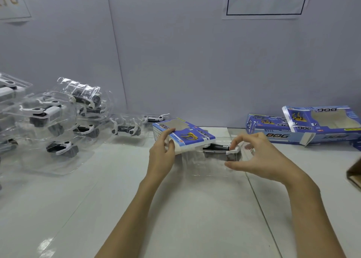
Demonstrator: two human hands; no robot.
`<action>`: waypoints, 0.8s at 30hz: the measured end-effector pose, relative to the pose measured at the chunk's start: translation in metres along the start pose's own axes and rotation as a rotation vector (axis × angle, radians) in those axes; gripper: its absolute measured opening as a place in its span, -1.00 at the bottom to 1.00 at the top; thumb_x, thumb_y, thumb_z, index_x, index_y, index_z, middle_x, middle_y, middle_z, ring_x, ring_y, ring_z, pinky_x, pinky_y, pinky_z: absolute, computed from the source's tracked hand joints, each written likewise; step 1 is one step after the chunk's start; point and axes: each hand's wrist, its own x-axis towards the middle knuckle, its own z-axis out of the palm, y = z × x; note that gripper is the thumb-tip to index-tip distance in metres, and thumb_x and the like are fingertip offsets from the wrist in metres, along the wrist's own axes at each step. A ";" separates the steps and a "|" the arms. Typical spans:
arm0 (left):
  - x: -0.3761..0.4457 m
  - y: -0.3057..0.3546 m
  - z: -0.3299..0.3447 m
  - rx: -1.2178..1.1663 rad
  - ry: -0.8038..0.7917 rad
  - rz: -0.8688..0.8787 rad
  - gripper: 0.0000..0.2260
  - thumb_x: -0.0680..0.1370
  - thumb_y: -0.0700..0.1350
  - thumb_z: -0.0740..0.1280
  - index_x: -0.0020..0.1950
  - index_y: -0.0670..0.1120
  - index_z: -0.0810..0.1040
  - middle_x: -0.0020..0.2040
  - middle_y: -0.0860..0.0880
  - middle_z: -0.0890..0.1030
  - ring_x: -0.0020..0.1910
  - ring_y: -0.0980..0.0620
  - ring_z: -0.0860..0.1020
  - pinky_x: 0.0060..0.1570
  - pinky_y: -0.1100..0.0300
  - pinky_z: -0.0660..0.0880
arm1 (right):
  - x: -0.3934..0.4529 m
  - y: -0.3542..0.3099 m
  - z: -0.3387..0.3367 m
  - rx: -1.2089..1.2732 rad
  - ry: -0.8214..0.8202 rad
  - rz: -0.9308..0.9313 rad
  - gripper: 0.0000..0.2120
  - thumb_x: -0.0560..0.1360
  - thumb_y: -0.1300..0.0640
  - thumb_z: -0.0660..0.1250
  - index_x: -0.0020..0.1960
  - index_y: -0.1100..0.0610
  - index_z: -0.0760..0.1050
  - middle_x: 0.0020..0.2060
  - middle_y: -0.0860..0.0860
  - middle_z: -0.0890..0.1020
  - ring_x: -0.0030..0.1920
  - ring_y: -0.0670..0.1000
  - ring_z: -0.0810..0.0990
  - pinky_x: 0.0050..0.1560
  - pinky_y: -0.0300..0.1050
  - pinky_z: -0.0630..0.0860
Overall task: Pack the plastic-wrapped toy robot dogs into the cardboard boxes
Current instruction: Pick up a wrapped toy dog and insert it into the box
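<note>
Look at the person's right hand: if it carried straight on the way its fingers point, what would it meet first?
Probably the plastic-wrapped toy dog it is pinching, then the open end of the blue box held by the left hand. The right hand points leftward; depth is hard to judge.

The near part of the counter (175, 218) lies open between and beside the two forearms. On the left, a heap of plastic-wrapped toy robot dogs (58, 121) blocks the way, spreading from the left edge toward the middle. At the middle, the blue box (183, 134) and the wrapped dog (220, 152) at its open end fill the space between the hands. At the far right, two more blue boxes (304, 126) sit against the wall (195, 62), which closes off the back. A brown cardboard corner (354, 174) juts in at the right edge.
</note>
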 end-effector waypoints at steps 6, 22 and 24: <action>-0.005 0.001 -0.003 0.125 -0.099 0.056 -0.53 0.64 -0.24 0.26 0.45 0.23 0.48 -0.11 0.14 0.55 -0.28 0.20 0.46 -0.15 0.36 0.51 | 0.003 -0.010 0.008 0.085 0.151 -0.029 -0.60 0.28 -0.14 0.66 0.01 -0.30 0.54 0.14 -0.20 0.34 0.12 -0.29 0.46 -0.05 -0.45 0.31; -0.014 -0.004 0.004 0.320 -0.147 0.092 -0.43 0.51 -0.23 0.39 0.46 0.20 0.44 0.25 0.10 0.61 0.04 0.04 0.56 -0.11 0.24 0.36 | 0.015 -0.012 0.060 -0.126 0.059 0.113 -0.52 0.34 -0.18 0.54 0.06 -0.12 0.32 0.09 -0.04 0.17 0.20 0.07 0.25 0.00 -0.14 0.33; -0.016 -0.005 0.007 0.358 -0.153 0.097 -0.43 0.52 -0.19 0.41 0.47 0.22 0.41 0.24 0.11 0.61 0.11 0.03 0.57 -0.10 0.23 0.36 | 0.012 -0.012 0.060 -0.218 -0.060 0.186 -0.42 0.32 -0.22 0.56 0.12 -0.08 0.27 0.10 -0.01 0.18 0.15 0.09 0.29 -0.14 -0.15 0.33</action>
